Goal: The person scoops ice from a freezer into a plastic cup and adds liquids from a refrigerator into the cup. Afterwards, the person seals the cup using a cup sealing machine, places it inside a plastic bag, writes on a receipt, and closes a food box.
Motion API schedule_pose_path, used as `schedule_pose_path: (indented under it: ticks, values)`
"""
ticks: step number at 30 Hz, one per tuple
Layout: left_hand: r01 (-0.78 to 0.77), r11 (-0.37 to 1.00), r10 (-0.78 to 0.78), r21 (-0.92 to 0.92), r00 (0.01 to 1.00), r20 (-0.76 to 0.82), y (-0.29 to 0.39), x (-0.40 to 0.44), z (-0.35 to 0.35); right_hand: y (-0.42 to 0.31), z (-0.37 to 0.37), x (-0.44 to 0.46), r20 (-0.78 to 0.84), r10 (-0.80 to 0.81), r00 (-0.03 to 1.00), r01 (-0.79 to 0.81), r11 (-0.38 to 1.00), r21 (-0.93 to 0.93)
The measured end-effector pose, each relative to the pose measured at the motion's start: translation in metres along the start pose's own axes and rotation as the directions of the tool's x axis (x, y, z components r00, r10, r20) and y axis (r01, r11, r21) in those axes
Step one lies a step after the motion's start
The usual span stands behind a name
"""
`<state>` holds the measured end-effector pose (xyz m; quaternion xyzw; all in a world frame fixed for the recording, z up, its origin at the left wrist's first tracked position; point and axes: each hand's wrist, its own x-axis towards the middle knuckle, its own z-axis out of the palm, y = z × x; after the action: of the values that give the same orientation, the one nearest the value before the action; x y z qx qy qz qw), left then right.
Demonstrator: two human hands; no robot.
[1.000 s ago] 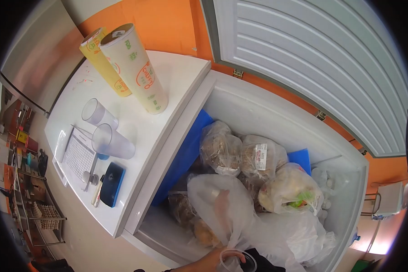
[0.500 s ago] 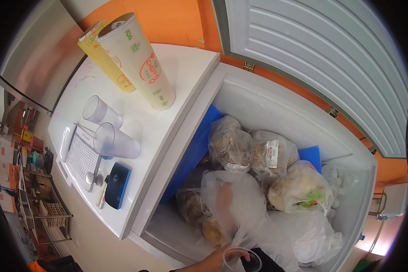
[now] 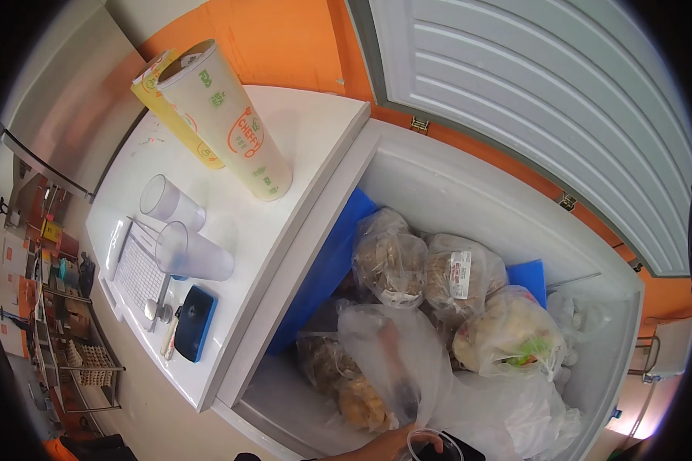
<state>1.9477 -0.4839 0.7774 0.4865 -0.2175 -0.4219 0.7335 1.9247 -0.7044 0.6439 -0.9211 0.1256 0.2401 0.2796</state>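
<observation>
At the bottom edge, my left hand [image 3: 417, 439] grips a clear plastic cup [image 3: 436, 444] by its side, the round rim facing up. My right hand [image 3: 390, 338] shows only as a blurred shape through a translucent plastic bag [image 3: 357, 326]; a dark sleeve follows it inside. Its fingers cannot be made out. The bag lies in an open chest freezer [image 3: 507, 200], beside a bagged brown food [image 3: 361, 403] and below two more bagged brown bundles, one with a white label [image 3: 460, 275]. To the right is a bag of pale food with something green [image 3: 507, 330].
The freezer's ribbed lid [image 3: 530, 100] stands raised behind. On the white top to the left are film rolls [image 3: 246, 146], two clear tumblers [image 3: 200, 253], a white gridded board [image 3: 138, 265] and a dark phone-like object [image 3: 195, 323]. A blue sheet [image 3: 323, 261] lines the freezer's left side.
The view has shifted slightly, so the scene sits lower. My left hand with the cup has moved right and down. More dark sleeve shows through the bag around my right arm.
</observation>
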Motion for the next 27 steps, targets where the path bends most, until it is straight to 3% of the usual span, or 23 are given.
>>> schedule_pose_path:
  ticks: [2, 5, 8, 10, 14, 17, 19, 20, 23, 25, 27]
  values:
    - [0.013, 0.998, -0.012, -0.056, 1.000, 0.011, -0.010, 0.000, -0.001, 0.002, -0.001, 0.001, 0.001, -0.001, 1.000, 0.001, 1.000, 0.008]
    - [-0.063, 0.997, 0.057, -0.052, 0.994, -0.095, -0.010, -0.001, 0.002, 0.002, -0.002, 0.002, 0.001, -0.019, 1.000, 0.019, 0.999, 0.029]
    - [0.132, 0.950, -0.139, 0.282, 0.990, 0.003, 0.012, -0.005, -0.001, -0.004, -0.003, 0.000, -0.012, -0.060, 0.998, 0.061, 0.996, 0.066]
    - [0.134, 0.937, -0.143, 0.323, 0.990, 0.003, 0.004, -0.010, -0.007, -0.014, -0.003, 0.001, -0.023, -0.107, 0.994, 0.109, 0.985, 0.131]
    - [0.102, 0.907, -0.100, 0.408, 0.995, -0.026, 0.014, -0.014, 0.001, -0.049, -0.002, -0.008, -0.013, -0.259, 0.966, 0.239, 0.873, 0.426]
    - [0.108, 0.881, -0.111, 0.461, 0.994, -0.021, 0.008, -0.017, 0.002, -0.067, -0.006, -0.027, 0.010, -0.312, 0.950, 0.246, 0.769, 0.590]
    - [0.145, 0.835, -0.170, 0.530, 0.985, -0.001, 0.010, -0.019, 0.008, -0.063, -0.009, -0.049, 0.029, -0.281, 0.959, 0.197, 0.741, 0.642]
    - [0.076, 0.854, -0.088, 0.515, 0.996, -0.002, 0.011, -0.021, 0.012, -0.057, -0.013, -0.060, 0.033, -0.249, 0.968, 0.168, 0.743, 0.648]
    - [0.174, 0.803, -0.198, 0.570, 0.980, -0.020, 0.012, -0.030, 0.013, -0.034, -0.020, -0.099, 0.041, -0.141, 0.989, 0.077, 0.739, 0.669]
    - [0.157, 0.775, -0.194, 0.612, 0.981, -0.006, 0.023, -0.032, 0.021, -0.011, -0.016, -0.123, 0.031, -0.071, 0.997, 0.028, 0.702, 0.711]
    - [0.164, 0.755, -0.193, 0.635, 0.981, -0.024, 0.026, -0.035, 0.028, 0.028, 0.008, -0.138, -0.003, -0.033, 0.999, 0.021, 0.559, 0.829]
